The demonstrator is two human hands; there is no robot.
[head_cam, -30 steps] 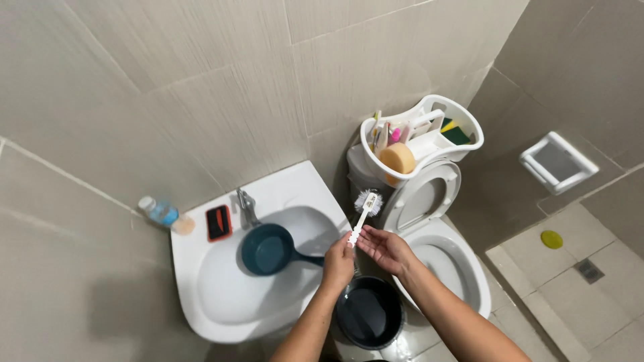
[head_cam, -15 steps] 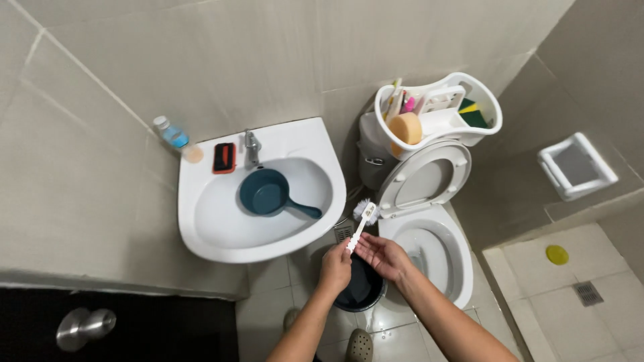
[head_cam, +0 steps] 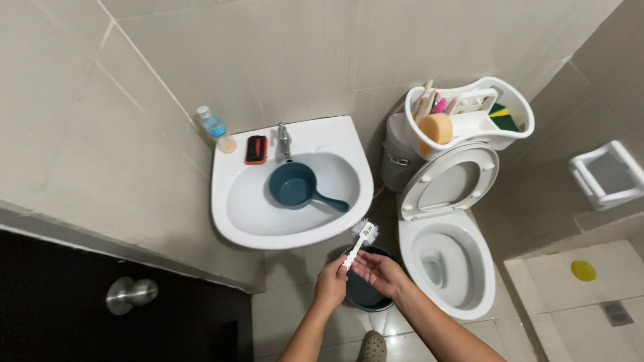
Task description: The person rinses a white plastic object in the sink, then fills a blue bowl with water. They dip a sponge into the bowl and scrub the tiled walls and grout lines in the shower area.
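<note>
My left hand (head_cam: pixel 331 283) grips the lower end of a white brush (head_cam: pixel 359 239) whose bristled head points up toward the sink. My right hand (head_cam: pixel 377 271) sits beside it with fingers spread, touching the handle near its base. Both hands hover over a dark round bucket (head_cam: pixel 365 293) on the floor between the white sink (head_cam: pixel 231 221) and the white toilet (head_cam: pixel 463 302), whose seat and lid are raised.
A dark teal dipper (head_cam: pixel 295 186) lies in the sink basin, near a tap (head_cam: pixel 284 139), a red and black soap case (head_cam: pixel 255 149) and a small bottle (head_cam: pixel 213 127). A white caddy (head_cam: pixel 520 127) with a sponge sits on the cistern. A door with a round knob (head_cam: pixel 131 293) is at lower left.
The view has pulled back and shifted, so the sink and toilet sit farther away and the door shows. The hands still hold the brush, now lower, over the bucket.
</note>
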